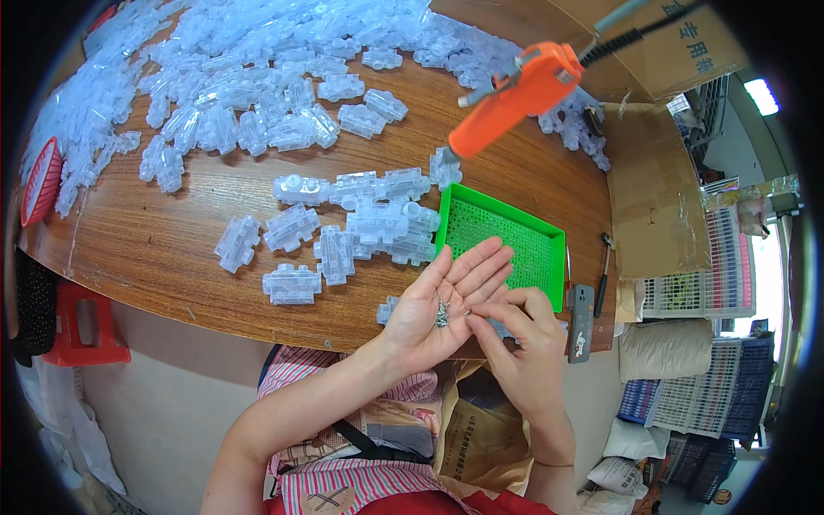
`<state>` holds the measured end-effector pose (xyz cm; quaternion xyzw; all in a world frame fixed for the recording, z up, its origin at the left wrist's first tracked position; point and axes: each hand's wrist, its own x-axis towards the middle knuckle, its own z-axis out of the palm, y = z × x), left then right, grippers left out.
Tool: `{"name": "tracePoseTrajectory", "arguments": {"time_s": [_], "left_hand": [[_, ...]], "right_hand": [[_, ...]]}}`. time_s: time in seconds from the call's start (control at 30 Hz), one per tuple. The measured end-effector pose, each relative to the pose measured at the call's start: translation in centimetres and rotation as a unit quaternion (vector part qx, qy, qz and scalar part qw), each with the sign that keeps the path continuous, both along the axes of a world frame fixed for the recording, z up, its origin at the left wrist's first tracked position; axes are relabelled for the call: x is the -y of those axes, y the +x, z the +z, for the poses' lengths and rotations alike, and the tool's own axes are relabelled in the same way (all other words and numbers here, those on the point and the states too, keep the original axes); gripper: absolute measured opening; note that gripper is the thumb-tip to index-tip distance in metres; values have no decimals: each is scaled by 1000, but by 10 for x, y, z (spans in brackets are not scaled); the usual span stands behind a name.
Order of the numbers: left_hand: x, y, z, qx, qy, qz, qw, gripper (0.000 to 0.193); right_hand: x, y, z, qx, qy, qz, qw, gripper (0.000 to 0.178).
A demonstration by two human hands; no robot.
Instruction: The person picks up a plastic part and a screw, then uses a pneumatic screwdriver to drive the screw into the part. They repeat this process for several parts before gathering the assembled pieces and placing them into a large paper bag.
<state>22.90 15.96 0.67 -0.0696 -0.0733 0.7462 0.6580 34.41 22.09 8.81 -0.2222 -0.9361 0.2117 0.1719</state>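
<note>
My left hand (pixel 438 309) is palm up with its fingers stretched out, over the table's front edge. A small heap of silver screws (pixel 442 314) lies in the palm. Close beside it, my right hand (pixel 519 335) pinches thumb and forefinger at what looks like one small screw, at the edge of the left palm. Beyond the hands is a green perforated tray (pixel 502 219); its near part is hidden behind them. Several clear plastic housings (pixel 335 255) lie left of the tray. An orange electric screwdriver (pixel 515 99) hangs above, its tip near a clear housing (pixel 445 168).
A large pile of clear plastic housings (pixel 249 51) covers the far table. Right of the tray lie a dark grey phone-like object (pixel 581 322) and a black-handled tool (pixel 602 287). Cardboard (pixel 652 184) stands along the right edge. A red basket (pixel 43 182) is at left, a red stool (pixel 86 330) below.
</note>
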Motion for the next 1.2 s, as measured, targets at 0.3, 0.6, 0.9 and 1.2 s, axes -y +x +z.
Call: {"name": "tracePoseTrajectory", "arguments": {"time_s": [0.3,0.6,0.9,1.2], "left_hand": [[1,2,11,-70,-31,66,995,56],[37,-9,24,-45,-247,9,968,26],[59,51,14,-125,-415,-117,894,29],[54,60,5,-106,-398,-115,904,26]], "right_hand": [[14,-13,-9,-47,-85,-85,992,12],[-21,34,-36,-125,-221,-131,958,10],[-13,65,-87,-37,-52,-135,989,16],[-16,62,-102,-42,-1,-125,991,14]]}}
